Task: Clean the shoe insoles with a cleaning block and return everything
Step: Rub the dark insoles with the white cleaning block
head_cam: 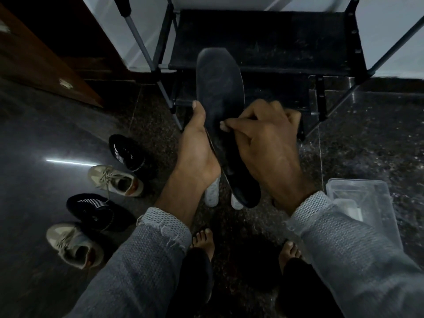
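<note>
Scrubbing step in hand. Held black insole (220, 92) in left hand (197, 152), fingers wrapped around its edge, above floor (46, 134). Right hand (268, 143) fingers pinched small cleaning block (223, 126) against it. Next: probably stroke toward toe. Counted four shoes (114, 180), one plastic box (360, 203).

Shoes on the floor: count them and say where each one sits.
4, all left of the person: a black shoe farthest, a beige sneaker next, another black shoe, and a second beige sneaker nearest. Others may be hidden behind the arms.
</note>
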